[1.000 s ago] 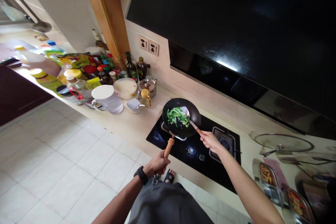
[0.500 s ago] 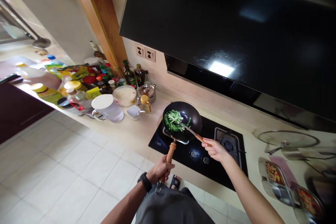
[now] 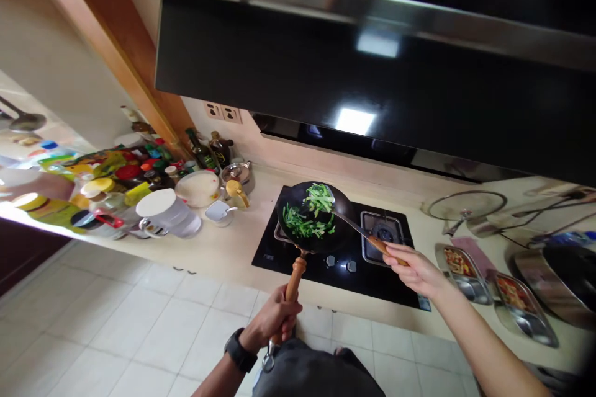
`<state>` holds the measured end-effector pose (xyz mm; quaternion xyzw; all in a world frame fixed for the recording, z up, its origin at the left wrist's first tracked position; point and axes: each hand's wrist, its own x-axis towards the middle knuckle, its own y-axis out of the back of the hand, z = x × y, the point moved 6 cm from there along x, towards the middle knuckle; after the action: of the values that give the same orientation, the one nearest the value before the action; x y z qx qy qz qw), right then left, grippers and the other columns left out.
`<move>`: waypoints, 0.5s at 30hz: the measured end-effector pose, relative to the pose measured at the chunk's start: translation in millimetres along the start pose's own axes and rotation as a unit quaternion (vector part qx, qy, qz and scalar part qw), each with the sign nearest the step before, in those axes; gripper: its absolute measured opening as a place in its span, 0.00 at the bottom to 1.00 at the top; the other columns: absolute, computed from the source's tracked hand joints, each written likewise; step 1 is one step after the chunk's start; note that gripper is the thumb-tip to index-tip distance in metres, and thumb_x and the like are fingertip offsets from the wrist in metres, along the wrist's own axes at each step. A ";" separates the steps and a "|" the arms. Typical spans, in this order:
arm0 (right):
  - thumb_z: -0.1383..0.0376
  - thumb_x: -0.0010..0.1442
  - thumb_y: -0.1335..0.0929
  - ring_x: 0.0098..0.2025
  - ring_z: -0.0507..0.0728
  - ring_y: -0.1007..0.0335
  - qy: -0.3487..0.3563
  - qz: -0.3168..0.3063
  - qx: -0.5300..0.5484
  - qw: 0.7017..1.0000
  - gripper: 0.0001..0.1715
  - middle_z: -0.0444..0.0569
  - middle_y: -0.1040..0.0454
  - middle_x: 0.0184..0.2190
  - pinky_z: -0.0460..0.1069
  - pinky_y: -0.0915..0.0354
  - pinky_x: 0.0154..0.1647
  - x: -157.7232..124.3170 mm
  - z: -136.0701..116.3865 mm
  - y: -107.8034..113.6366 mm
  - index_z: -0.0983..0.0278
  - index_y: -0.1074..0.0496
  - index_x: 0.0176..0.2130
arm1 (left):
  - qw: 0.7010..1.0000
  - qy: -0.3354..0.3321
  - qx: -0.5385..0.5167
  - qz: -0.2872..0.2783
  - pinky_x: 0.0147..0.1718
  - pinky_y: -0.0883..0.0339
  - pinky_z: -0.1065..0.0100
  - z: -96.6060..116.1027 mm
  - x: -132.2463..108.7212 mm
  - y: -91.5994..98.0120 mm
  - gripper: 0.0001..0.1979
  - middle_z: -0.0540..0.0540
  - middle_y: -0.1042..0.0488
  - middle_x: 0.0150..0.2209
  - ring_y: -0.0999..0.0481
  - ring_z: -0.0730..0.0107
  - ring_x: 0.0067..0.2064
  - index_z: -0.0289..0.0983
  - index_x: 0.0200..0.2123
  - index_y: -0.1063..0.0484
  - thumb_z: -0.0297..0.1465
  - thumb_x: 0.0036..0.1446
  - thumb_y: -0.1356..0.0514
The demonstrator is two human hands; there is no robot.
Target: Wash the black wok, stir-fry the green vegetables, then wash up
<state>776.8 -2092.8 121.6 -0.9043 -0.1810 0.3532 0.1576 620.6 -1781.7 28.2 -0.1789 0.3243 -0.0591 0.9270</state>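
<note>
A black wok (image 3: 342, 232) sits on the left burner of a black gas hob (image 3: 372, 273), with cut green vegetables (image 3: 307, 223) inside. My left hand (image 3: 274, 319) is closed round the wok's wooden handle (image 3: 294, 273). My right hand (image 3: 414, 268) grips the wooden end of a metal spatula (image 3: 354, 226), whose blade lifts some greens at the wok's far rim. A black watch is on my left wrist.
A dark range hood (image 3: 372, 68) hangs above. Left of the hob stand a white-lidded jug (image 3: 162, 214), a bowl (image 3: 198, 188), a small pot, bottles and jars. To the right lie a glass lid (image 3: 463, 205), metal trays of food (image 3: 460, 267) and a large pot (image 3: 559, 273).
The view has shifted up and right. The spatula went from the wok's middle to its far rim, lifting greens, and my right hand moved right. My left hand stayed on the handle.
</note>
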 end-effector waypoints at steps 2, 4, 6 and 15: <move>0.66 0.63 0.25 0.14 0.39 0.57 0.011 0.003 0.006 1.000 0.12 0.39 0.33 0.26 0.34 0.54 0.08 -36.0 -2.9 14.5 0.64 0.24 0.47 | 1.000 0.009 0.009 -0.001 0.13 0.46 0.74 -4.7 -8.5 -20.3 0.22 0.64 0.39 0.14 0.47 0.81 0.12 0.44 0.33 0.43 0.34 0.45 0.30; 0.67 0.63 0.25 0.14 0.40 0.56 0.020 0.005 0.010 1.000 0.15 0.39 0.33 0.26 0.34 0.53 0.08 -72.3 -2.7 33.4 0.64 0.23 0.50 | 1.000 0.021 0.021 -0.004 0.13 0.47 0.74 -15.5 -14.7 -43.4 0.21 0.64 0.39 0.14 0.46 0.80 0.12 0.44 0.34 0.41 0.35 0.45 0.30; 0.67 0.63 0.25 0.14 0.40 0.56 0.026 0.010 0.011 1.000 0.16 0.39 0.34 0.26 0.34 0.53 0.09 -107.5 1.7 58.7 0.64 0.23 0.51 | 0.999 0.031 0.032 -0.011 0.13 0.48 0.74 -33.0 -19.7 -70.2 0.21 0.64 0.38 0.14 0.45 0.80 0.12 0.43 0.35 0.40 0.35 0.45 0.29; 0.66 0.65 0.26 0.15 0.39 0.60 0.021 0.025 0.025 0.999 0.07 0.39 0.34 0.26 0.34 0.58 0.10 -255.6 62.4 213.5 0.66 0.23 0.44 | 0.998 0.059 0.024 -0.018 0.12 0.54 0.76 -164.1 -38.4 -225.9 0.22 0.62 0.38 0.17 0.49 0.83 0.13 0.43 0.35 0.38 0.37 0.45 0.28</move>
<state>604.4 -2384.0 138.3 -0.9114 -0.1463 0.3424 0.1751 489.9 -2031.0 15.0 -0.1585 0.3738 -0.0940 0.9090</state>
